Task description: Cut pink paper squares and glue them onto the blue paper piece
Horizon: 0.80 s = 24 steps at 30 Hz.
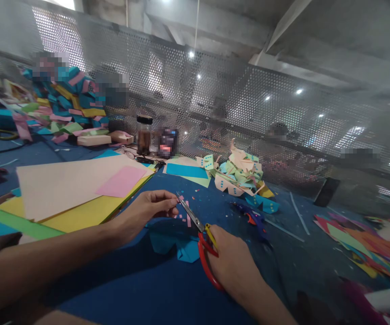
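My right hand [237, 264] grips red-handled scissors [195, 219], their blades pointing up and left. At the blade tips, my left hand [156, 205] has its thumb and fingers pinched together; whatever lies between them is too small to make out. Tiny pink paper scraps [183, 216] and a narrow pink paper strip [188, 216] lie on the blue tabletop [140, 289] beside the blades. A folded blue paper piece [176, 246] sits just below the left hand and left of the scissor handles.
Large paper sheets [62, 180] lie at left. Behind stand a jar [144, 135] and a pile of folded paper pieces [240, 167]. A blue glue gun [254, 219] rests to the right, near colored paper [364, 243]. A perforated screen [195, 90] borders the table.
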Each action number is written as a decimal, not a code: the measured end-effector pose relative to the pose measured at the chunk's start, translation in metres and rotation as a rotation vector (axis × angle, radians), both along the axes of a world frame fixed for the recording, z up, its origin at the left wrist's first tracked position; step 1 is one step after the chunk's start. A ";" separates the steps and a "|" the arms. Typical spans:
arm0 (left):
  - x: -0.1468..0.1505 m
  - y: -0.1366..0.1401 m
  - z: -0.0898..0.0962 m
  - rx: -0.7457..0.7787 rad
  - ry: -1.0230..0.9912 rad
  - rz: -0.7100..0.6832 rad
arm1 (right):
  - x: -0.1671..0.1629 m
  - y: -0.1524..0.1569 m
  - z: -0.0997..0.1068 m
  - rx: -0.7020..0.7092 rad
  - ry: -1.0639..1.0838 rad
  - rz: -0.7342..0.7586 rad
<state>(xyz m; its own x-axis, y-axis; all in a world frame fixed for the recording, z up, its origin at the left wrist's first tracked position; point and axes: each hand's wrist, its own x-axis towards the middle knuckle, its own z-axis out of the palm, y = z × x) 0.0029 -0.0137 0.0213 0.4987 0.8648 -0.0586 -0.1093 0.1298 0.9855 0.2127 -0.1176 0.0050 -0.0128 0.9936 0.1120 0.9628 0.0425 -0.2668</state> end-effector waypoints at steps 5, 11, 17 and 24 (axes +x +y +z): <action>0.000 0.001 0.000 0.019 0.006 -0.004 | 0.000 0.000 0.001 0.010 -0.010 -0.006; 0.000 0.000 0.001 0.031 0.016 0.007 | -0.001 -0.001 0.003 0.023 -0.024 -0.006; 0.001 0.000 0.000 0.043 0.032 0.016 | -0.001 -0.002 0.005 0.030 -0.045 -0.005; 0.000 0.001 0.001 0.048 0.061 0.013 | 0.000 -0.002 0.005 -0.017 -0.041 -0.033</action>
<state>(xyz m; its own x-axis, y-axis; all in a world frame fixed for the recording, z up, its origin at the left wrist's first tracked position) 0.0034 -0.0125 0.0227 0.4845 0.8736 -0.0469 -0.0504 0.0814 0.9954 0.2124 -0.1198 0.0103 0.0160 0.9953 0.0952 0.9738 0.0061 -0.2272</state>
